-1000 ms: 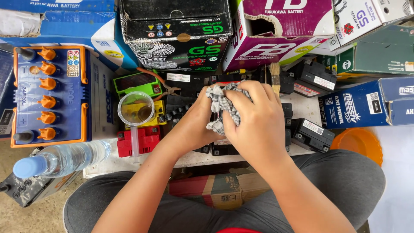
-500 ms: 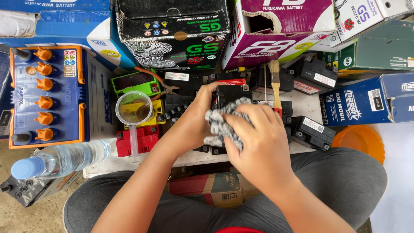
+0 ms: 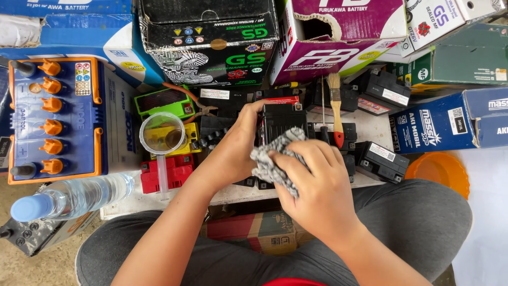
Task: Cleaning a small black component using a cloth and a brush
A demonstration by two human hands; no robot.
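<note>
Sitting at the back, three big cartons: a blue-and-white one (image 3: 79, 32), a black one (image 3: 209, 39), a purple-and-white one (image 3: 338, 37). Lower left, a large blue battery (image 3: 55, 122) with orange caps, lying flat. At far right, a dark blue carton (image 3: 450, 122), with an orange bowl (image 3: 439, 170) just below it. On the white worktop (image 3: 378, 127), many small batteries packed close together. In the middle, a small black battery (image 3: 280, 119), standing among the others. Left hand (image 3: 238, 143) closed around its left side, gripping it. Right hand (image 3: 312, 185) just below, clutching a grey-white cloth (image 3: 270, 161) and pressing it on the battery's near face. Lying bottom left, a clear water bottle (image 3: 71, 197) with blue cap. Left of the left hand, a clear funnel (image 3: 162, 135) over yellow and red batteries. Right of the black battery, a wooden paintbrush (image 3: 335, 106), near but apart.
</note>
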